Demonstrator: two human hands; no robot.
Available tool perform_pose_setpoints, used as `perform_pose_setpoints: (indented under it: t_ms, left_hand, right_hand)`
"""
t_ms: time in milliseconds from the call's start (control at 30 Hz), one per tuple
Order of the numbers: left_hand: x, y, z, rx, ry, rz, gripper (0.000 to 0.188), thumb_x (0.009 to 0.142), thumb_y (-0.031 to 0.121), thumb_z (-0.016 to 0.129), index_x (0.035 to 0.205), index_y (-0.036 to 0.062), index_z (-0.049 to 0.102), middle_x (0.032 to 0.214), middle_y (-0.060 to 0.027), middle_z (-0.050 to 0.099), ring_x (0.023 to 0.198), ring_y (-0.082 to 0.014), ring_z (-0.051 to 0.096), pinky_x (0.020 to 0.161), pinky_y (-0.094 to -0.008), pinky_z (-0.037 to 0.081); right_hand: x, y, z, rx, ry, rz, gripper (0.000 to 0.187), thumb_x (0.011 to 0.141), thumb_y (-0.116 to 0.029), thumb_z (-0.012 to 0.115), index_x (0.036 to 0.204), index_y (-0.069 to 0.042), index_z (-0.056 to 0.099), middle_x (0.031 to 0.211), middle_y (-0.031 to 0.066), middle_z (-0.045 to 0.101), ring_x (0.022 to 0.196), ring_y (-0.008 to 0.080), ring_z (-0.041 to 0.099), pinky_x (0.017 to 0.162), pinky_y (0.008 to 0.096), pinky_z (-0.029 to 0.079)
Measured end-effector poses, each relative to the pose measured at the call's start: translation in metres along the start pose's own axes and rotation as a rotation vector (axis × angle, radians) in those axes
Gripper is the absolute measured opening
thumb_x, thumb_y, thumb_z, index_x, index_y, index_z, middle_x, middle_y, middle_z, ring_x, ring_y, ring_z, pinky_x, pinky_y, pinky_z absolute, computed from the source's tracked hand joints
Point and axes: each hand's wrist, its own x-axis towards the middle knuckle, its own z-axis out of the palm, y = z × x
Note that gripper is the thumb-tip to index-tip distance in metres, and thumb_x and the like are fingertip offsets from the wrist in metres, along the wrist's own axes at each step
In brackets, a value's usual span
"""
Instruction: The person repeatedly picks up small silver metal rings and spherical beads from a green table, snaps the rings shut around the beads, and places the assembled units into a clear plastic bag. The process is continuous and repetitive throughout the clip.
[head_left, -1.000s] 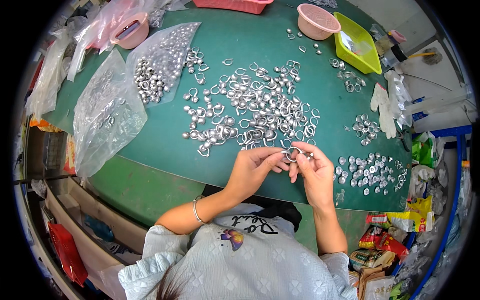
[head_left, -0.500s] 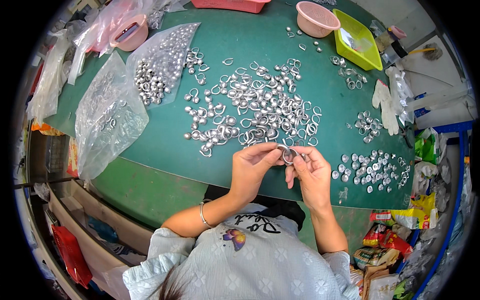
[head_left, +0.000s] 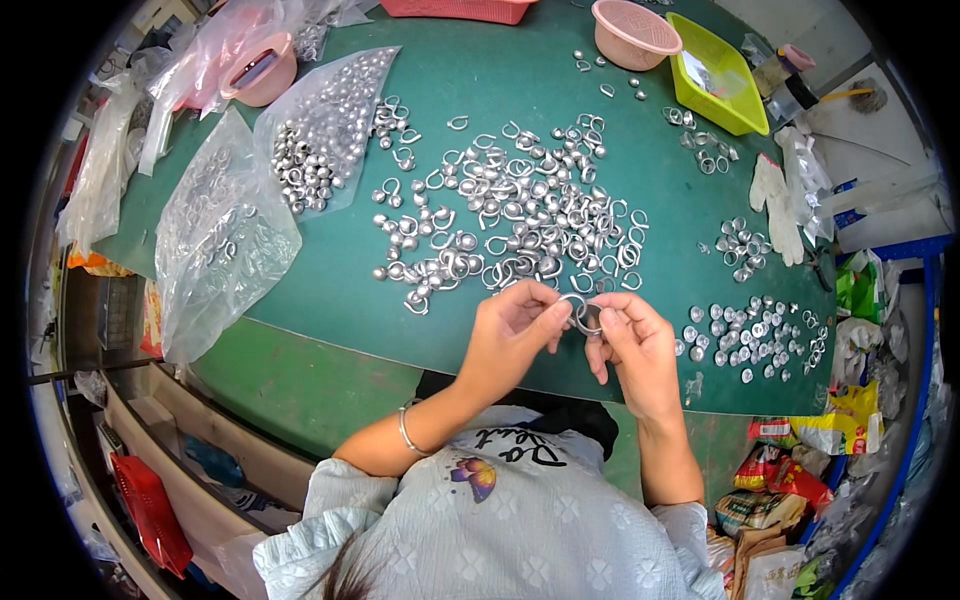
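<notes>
Plastic bags [head_left: 225,235] of metal parts line the worktop's [head_left: 330,300] left edge; your left hand [head_left: 510,335] and right hand [head_left: 635,345] pinch one silver ring [head_left: 582,316] together at the near edge, below the central ring pile [head_left: 530,215], with flat discs [head_left: 750,335] rightward.

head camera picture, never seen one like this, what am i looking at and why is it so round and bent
The camera sits on a person's head and looks down through a very wide lens, so straight edges curve toward the rim. The two bare forearms rising from the bottom are that person's own. The left hand and right hand together pinch a small silver metal ring above the green table. Ahead lies a big heap of silver metal rings, with a smaller pile of round silver caps to the right. Clear plastic bags of parts, a pink plastic bowl and a yellow-green plastic tray stand farther off.
</notes>
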Motion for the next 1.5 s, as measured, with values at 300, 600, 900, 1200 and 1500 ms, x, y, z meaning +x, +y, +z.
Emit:
perform_pose_setpoints:
  t_ms: [300, 600, 900, 1200, 1500]
  left_hand:
    - [0.003, 0.009, -0.003, -0.526, -0.138, -0.414, 0.017, 0.091, 0.020, 0.055, 0.085, 0.0047, 0.058, 0.075, -0.0011, 0.058, 0.066, -0.0087, 0.052, 0.059, -0.0208, 0.043]
    - [0.002, 0.014, 0.000, -0.557, -0.182, -0.404, 0.018, 0.093, 0.021, 0.051, 0.089, 0.0040, 0.056, 0.072, -0.0005, 0.054, 0.062, -0.0074, 0.047, 0.056, -0.0198, 0.040]
    - [-0.002, 0.026, 0.007, -0.249, -0.189, -0.151, 0.028, 0.087, 0.004, 0.056, 0.115, -0.0023, 0.052, 0.079, -0.0062, 0.061, 0.064, -0.0098, 0.057, 0.055, -0.0216, 0.047]
    - [-0.003, 0.029, 0.006, 0.684, -0.017, 0.431, 0.013, 0.080, 0.001, 0.063, 0.093, -0.0026, 0.066, 0.080, -0.0093, 0.063, 0.069, -0.0122, 0.059, 0.060, -0.0226, 0.048]
    - [-0.001, 0.002, 0.010, 0.125, 0.070, 0.251, 0.014, 0.085, 0.006, 0.060, 0.085, -0.0069, 0.066, 0.080, -0.0093, 0.060, 0.067, -0.0131, 0.055, 0.058, -0.0232, 0.045]
  right_hand:
    - [0.000, 0.000, 0.008, 0.059, -0.013, -0.059, 0.024, 0.093, -0.011, 0.049, 0.113, 0.001, 0.050, 0.082, 0.0062, 0.060, 0.054, 0.0072, 0.048, 0.044, 0.0187, 0.036]
    - [-0.005, 0.001, 0.006, -0.036, -0.082, -0.114, 0.025, 0.091, -0.008, 0.052, 0.115, 0.001, 0.049, 0.087, 0.0040, 0.060, 0.062, 0.0044, 0.046, 0.048, 0.0181, 0.034]
    - [-0.007, -0.003, 0.012, -0.286, 0.045, -0.205, 0.023, 0.096, -0.017, 0.046, 0.093, 0.002, 0.058, 0.072, 0.0013, 0.056, 0.058, 0.0047, 0.044, 0.050, 0.0193, 0.035]
    - [-0.005, -0.006, 0.010, -0.544, 0.021, -0.324, 0.025, 0.095, -0.019, 0.045, 0.087, 0.002, 0.057, 0.064, 0.0039, 0.054, 0.055, 0.0089, 0.047, 0.050, 0.0242, 0.037]
    - [-0.003, -0.008, 0.018, -0.741, 0.081, -0.358, 0.019, 0.092, -0.012, 0.048, 0.080, 0.001, 0.055, 0.062, 0.0111, 0.054, 0.052, 0.0207, 0.052, 0.050, 0.0307, 0.041]
